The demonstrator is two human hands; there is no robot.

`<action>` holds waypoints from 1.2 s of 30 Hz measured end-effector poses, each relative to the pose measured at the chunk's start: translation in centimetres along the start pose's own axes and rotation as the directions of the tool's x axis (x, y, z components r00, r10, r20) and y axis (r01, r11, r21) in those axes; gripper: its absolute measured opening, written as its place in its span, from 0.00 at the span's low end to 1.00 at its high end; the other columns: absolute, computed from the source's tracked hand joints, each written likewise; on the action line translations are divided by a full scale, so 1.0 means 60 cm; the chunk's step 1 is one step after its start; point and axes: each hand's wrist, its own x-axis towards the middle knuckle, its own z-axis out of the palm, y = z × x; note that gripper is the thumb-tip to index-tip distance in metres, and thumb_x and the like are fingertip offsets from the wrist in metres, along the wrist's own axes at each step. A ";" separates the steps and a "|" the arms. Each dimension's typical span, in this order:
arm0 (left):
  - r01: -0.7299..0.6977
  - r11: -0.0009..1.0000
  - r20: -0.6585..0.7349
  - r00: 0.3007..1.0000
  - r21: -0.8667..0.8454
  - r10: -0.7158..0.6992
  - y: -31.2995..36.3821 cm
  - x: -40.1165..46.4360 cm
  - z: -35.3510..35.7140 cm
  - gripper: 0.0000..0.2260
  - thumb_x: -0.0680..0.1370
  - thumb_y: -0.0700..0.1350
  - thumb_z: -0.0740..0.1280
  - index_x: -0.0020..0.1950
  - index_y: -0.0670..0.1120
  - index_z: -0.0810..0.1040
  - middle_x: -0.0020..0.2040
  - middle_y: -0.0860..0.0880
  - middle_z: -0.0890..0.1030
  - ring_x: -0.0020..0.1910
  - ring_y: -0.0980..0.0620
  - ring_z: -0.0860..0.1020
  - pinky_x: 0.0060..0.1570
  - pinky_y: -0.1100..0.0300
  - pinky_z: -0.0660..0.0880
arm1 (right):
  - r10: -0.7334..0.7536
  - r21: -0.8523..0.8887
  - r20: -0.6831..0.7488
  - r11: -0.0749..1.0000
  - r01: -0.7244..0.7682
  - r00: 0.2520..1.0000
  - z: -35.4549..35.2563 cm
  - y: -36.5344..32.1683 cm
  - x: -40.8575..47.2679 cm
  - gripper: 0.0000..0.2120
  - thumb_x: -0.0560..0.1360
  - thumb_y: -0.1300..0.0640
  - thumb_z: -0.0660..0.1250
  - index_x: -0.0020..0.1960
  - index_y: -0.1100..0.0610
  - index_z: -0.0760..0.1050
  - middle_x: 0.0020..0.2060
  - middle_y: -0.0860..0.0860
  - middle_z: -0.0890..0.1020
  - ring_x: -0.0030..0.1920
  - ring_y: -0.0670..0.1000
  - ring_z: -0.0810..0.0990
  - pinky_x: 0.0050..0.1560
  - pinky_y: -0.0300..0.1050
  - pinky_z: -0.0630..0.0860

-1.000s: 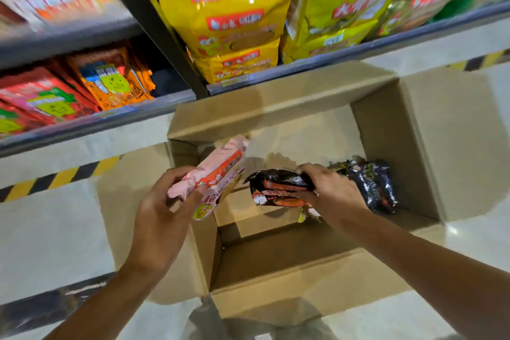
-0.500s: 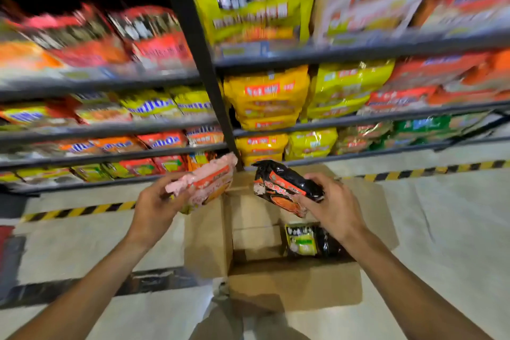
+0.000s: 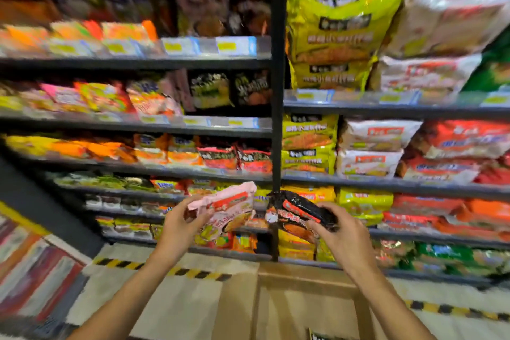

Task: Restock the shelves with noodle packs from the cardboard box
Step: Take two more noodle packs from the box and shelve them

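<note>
1. Holding one noodle pack each, both hands are raised in front of the shelves [image 3: 193,130], arms reaching up from bottom of view.
2. Left hand [image 3: 179,225]: fingers clamped on lower left end of a pink pack [image 3: 229,210], thumb on the front face. Pack tilted, its top edge angled up to the right.
3. Right hand [image 3: 342,234]: closed on a black pack [image 3: 298,214] w/ red-orange print, fingers over its right end, thumb underneath. Pack slopes down toward the right.
4. The 2 packs sit near each other at approx. same height, a small gap between them, just in front of the dark upright post [image 3: 277,91] that splits the shelving.
5. Cardboard box [image 3: 303,298] is on the floor below the hands, open at top; a bit of a dark pack [image 3: 317,336] shows inside at the bottom edge of view, rest cut off.
6. Shelf rows left of post: small single packs, orange, red, black, yellow; much of it blurred, labels unreadable.
7. Right of post: big multi-packs stacked, yellow-green bags [image 3: 339,30] nearest the post, white and red ones further right.
8. Yellow-black striped tape [image 3: 176,270] runs along the pale floor in front of the bottom shelf.
</note>
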 end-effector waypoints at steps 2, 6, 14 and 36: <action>-0.026 1.000 -0.024 0.999 -0.015 0.026 0.018 0.000 -0.037 0.09 0.76 0.43 0.73 0.55 0.51 0.80 0.44 0.51 0.85 0.44 0.56 0.83 0.41 0.63 0.78 | -0.046 0.014 -0.021 0.999 0.046 0.999 0.001 -0.035 -0.003 0.20 0.67 0.42 0.77 0.57 0.43 0.78 0.50 0.40 0.84 0.49 0.42 0.82 0.45 0.39 0.74; -0.104 0.994 -0.074 0.992 -0.045 0.101 0.044 0.004 -0.111 0.09 0.77 0.44 0.72 0.56 0.51 0.80 0.45 0.51 0.85 0.45 0.59 0.83 0.40 0.70 0.75 | -0.118 0.029 -0.056 0.992 0.120 0.991 0.004 -0.111 -0.009 0.19 0.68 0.41 0.76 0.57 0.39 0.77 0.51 0.36 0.82 0.48 0.39 0.81 0.47 0.43 0.79; -0.247 0.962 -0.075 0.968 -0.117 0.240 0.034 0.068 -0.298 0.10 0.77 0.47 0.72 0.58 0.54 0.80 0.45 0.48 0.83 0.46 0.48 0.82 0.46 0.50 0.77 | -0.217 0.005 -0.193 0.975 0.223 0.957 0.046 -0.288 -0.019 0.19 0.68 0.42 0.76 0.57 0.34 0.76 0.53 0.32 0.81 0.53 0.40 0.80 0.51 0.44 0.79; -0.528 0.761 -0.072 0.836 -0.377 0.544 0.163 0.312 -0.426 0.10 0.77 0.41 0.71 0.57 0.52 0.82 0.51 0.53 0.84 0.54 0.52 0.82 0.52 0.47 0.78 | -0.246 -0.104 -0.349 0.969 0.223 0.904 0.061 -0.504 0.045 0.20 0.70 0.46 0.76 0.60 0.36 0.76 0.54 0.30 0.79 0.54 0.33 0.77 0.48 0.33 0.75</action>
